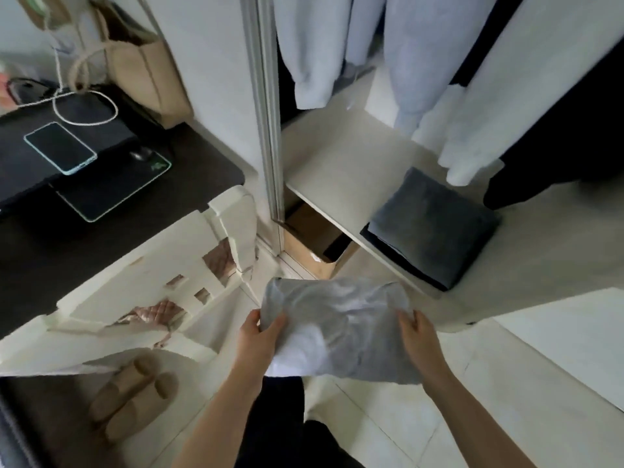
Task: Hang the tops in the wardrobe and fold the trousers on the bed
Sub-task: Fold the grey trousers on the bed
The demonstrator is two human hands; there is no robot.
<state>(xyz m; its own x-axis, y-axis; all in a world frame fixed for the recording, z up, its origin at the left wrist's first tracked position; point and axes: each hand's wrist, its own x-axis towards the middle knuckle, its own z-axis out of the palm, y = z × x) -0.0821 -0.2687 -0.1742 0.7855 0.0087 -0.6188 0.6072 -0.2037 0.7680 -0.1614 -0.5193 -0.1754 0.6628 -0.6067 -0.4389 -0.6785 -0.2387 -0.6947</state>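
Note:
A folded light grey garment [337, 319] is held between both hands in front of the open wardrobe. My left hand [258, 336] grips its left edge, thumb on top. My right hand [417, 332] holds its right edge with fingers curled around the cloth. Pale tops [415, 55] hang inside the wardrobe above a cream shelf [337, 170]. A folded dark grey pile [432, 228] lies on that shelf, up and right of the held garment.
The wardrobe's sliding door frame [270, 130] stands left of the shelf, a cardboard box [314, 241] below it. A dark desk [101, 204] with a phone [60, 146] is at left, a white chair [202, 258] before it, slippers [131, 396] on the floor.

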